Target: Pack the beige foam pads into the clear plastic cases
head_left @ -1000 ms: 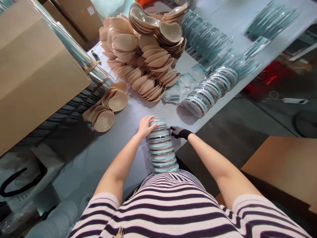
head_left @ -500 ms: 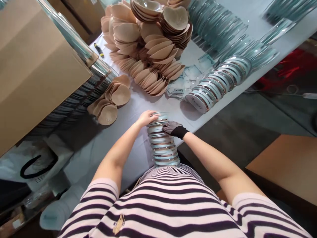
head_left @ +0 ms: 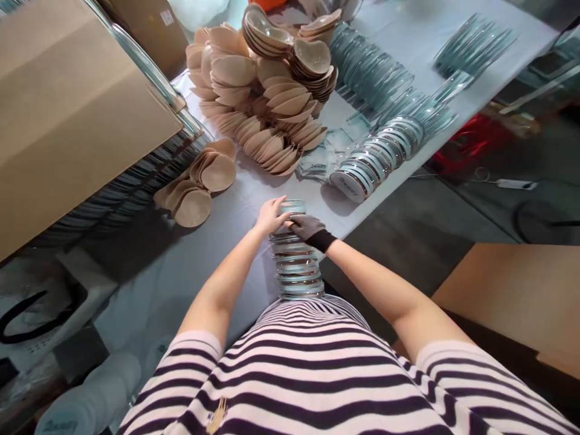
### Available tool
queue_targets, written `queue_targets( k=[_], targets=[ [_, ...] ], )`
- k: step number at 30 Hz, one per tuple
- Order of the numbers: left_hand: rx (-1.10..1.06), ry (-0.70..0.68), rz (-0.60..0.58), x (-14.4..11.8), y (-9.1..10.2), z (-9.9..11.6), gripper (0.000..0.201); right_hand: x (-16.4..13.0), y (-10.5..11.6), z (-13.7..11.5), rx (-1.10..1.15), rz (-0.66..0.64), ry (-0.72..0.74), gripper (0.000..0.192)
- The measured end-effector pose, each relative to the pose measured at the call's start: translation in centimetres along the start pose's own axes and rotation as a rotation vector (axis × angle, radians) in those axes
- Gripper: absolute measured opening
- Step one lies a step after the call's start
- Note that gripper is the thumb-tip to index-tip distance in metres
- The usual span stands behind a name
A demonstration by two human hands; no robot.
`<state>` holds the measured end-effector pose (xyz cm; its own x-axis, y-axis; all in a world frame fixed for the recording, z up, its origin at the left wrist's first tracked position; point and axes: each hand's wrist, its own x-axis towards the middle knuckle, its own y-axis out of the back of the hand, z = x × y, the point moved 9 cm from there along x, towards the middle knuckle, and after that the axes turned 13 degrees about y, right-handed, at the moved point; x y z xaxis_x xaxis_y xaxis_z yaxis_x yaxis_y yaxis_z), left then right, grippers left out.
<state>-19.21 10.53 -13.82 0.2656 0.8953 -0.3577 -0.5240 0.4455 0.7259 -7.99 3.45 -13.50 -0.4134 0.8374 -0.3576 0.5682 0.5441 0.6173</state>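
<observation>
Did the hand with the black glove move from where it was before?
Yes. The gloved right hand was beside the stack of round clear cases; now it lies over the stack's top, next to the bare left hand.

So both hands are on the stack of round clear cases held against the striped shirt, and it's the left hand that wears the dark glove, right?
Not quite. The head view shows the dark glove on the right hand; the left hand is bare. Both do rest on the stack of round clear cases held against the striped shirt.
</observation>
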Motion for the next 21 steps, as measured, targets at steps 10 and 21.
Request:
queue_targets(
  k=[10, 21],
  targets=[
    [0.065, 0.077, 0.107, -1.7, -0.7, -1.2, 0.061, -5.1, -8.0, 10.1, 0.504, -0.366, -0.251, 0.042],
    [0.095, 0.091, -0.004, -1.3, -0.2, -0.8, 0.06, -5.7, -5.2, 7.5, 0.363, -0.369, -0.131, 0.024]
  ],
)
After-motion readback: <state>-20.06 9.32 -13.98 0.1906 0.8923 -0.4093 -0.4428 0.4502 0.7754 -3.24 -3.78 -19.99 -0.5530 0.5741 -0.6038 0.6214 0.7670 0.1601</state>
